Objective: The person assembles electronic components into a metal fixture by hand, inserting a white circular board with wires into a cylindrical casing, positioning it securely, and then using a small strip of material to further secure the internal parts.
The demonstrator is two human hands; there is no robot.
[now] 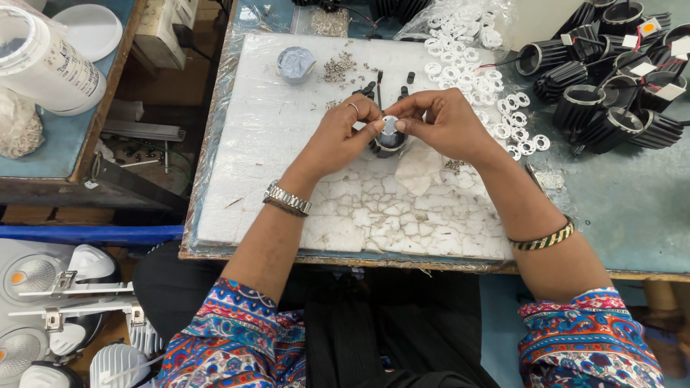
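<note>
My left hand and my right hand meet over a cracked white foam board. Between their fingertips they pinch a small round silver disc. The disc sits on top of a black cylindrical lamp housing that stands on the board under my fingers. A ring is on my left hand and a metal watch on that wrist. A striped bangle is on my right wrist.
A small foil cup and a heap of tiny screws lie at the board's far side. White plastic rings spread at the right. Black finned housings are piled far right. White lamp fixtures lie low left.
</note>
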